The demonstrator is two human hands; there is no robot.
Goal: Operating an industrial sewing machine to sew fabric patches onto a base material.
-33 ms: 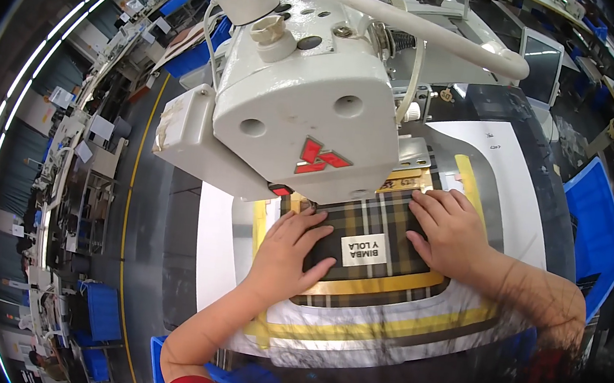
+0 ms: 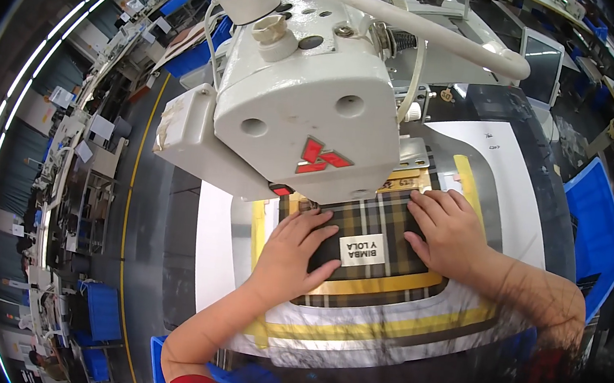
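A white industrial sewing machine head (image 2: 301, 108) overhangs a plaid fabric panel (image 2: 364, 220) with a white printed label (image 2: 361, 250) and a mustard strip (image 2: 380, 281). The panel lies in a flat template with yellow tape (image 2: 466, 183) along its border. My left hand (image 2: 289, 257) rests with fingers spread on the panel's left part, below the machine, thumb pointing toward the label. On the right part, my right hand (image 2: 448, 232) lies with fingers apart near a small tan plate (image 2: 408, 178). The needle area is hidden behind the head.
A large white sheet (image 2: 521, 214) lies under the template. Blue bins (image 2: 592, 236) stand at right and lower left. A dark screen (image 2: 537, 66) is at back right. To the left run an aisle with a yellow line, workbenches (image 2: 97, 162) and a person (image 2: 49, 366) at the lower edge.
The label has shifted very slightly left. My left hand's thumb and fingertips sit a few pixels farther right; my right hand is a touch farther left.
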